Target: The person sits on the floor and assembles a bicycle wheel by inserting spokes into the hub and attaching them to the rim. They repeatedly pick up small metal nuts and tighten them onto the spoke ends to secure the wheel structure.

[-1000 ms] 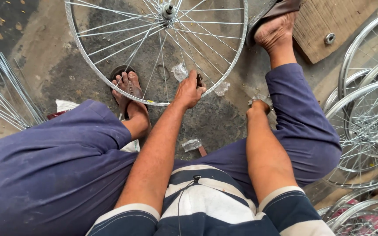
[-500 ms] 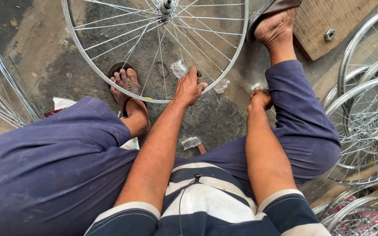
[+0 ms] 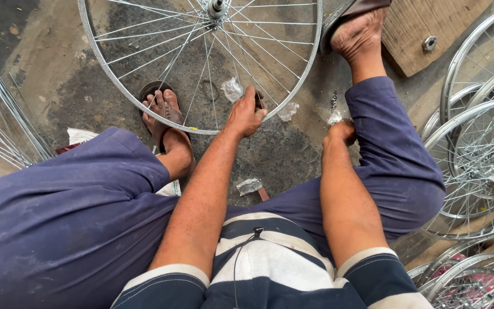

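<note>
A spoked wheel (image 3: 201,63) lies flat on the floor (image 3: 41,68), far centre, between the feet. Its near rim is gripped by the left hand (image 3: 246,114), fingers closed, a dark tool partly seen in it. The right hand (image 3: 341,130) is lowered to the floor at right, closed on a small clear bag (image 3: 335,117). Loose spokes (image 3: 1,120) lie far left; more wheels (image 3: 481,143) are stacked right.

Bare concrete floor (image 3: 284,151) between both knees; spoked wheel (image 3: 201,68) ahead, stacked rims (image 3: 481,154) rightward.
</note>
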